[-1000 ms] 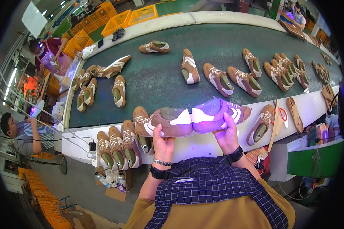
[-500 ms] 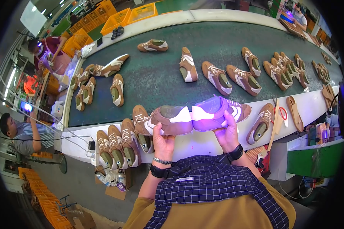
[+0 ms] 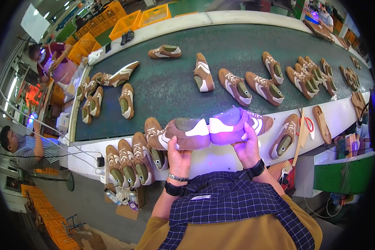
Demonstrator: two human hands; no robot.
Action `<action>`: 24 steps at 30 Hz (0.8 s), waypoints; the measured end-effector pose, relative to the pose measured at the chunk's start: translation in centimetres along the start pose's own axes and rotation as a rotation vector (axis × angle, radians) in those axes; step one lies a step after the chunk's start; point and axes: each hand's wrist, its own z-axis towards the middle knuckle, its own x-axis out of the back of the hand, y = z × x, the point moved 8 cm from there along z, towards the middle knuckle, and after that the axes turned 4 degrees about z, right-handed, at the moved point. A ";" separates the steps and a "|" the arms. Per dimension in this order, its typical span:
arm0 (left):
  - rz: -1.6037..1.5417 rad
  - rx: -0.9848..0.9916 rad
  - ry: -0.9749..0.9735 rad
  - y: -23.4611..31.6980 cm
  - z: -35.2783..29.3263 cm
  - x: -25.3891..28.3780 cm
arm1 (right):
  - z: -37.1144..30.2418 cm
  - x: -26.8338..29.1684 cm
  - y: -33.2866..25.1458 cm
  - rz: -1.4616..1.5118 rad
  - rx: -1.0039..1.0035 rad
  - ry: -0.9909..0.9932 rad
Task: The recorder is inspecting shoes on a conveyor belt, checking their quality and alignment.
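Observation:
My left hand [image 3: 179, 160] is closed on a brown sneaker [image 3: 182, 141] with white stripes and a white heel patch. In my right hand [image 3: 249, 149] is a matching sneaker [image 3: 228, 134], washed in violet light. The two are held heel to heel over the white ledge, toes pointing outward, soles down. My thumbs press their near sides; the other fingers are partly hidden underneath. Just left of my left hand, another sneaker [image 3: 157, 157] stands on the ledge, partly covered by the held one. Beyond it is a row of several sneakers [image 3: 128, 162].
Many similar sneakers [image 3: 235, 85] lie on the green conveyor belt [image 3: 171, 91]. Right of me on the white ledge [image 3: 214, 163] are a single sneaker [image 3: 284, 136], red-handled scissors [image 3: 308, 125] and a tan shoe-shaped piece [image 3: 321, 124]. Co-workers [image 3: 56, 62] are at the far left; cables hang there.
Both held sneakers stay heel to heel, with only a slight shift. My view has moved a little. The co-worker at the upper left has changed arm position.

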 end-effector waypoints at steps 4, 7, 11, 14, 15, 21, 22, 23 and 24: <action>0.033 -0.030 -0.015 0.2 0.2 -0.2 | 0.0 -0.1 0.2 -0.007 -0.001 -0.020; 0.051 -0.061 -0.015 0.4 0.1 -0.3 | 0.1 -0.2 0.1 -0.018 0.013 -0.028; 0.043 -0.052 -0.002 0.5 0.1 -0.4 | 0.0 -0.8 0.1 0.010 0.028 -0.070; 0.037 -0.044 0.008 0.3 0.1 -0.3 | 0.0 -0.6 0.1 0.025 0.028 -0.038; 0.023 -0.043 -0.006 0.4 0.2 -0.4 | 0.0 -0.5 0.2 0.021 0.025 -0.030; 0.024 -0.020 0.003 0.1 0.6 0.2 | 0.0 -0.1 0.2 0.034 0.036 -0.023; 0.032 -0.020 0.003 0.0 0.7 0.3 | 0.0 -0.1 0.2 0.034 0.034 -0.027; 0.032 -0.019 0.005 0.0 0.8 0.4 | 0.0 -0.1 0.2 0.036 0.036 -0.030; 0.023 -0.024 -0.002 0.0 0.8 0.4 | 0.0 -0.1 0.3 0.034 0.032 -0.033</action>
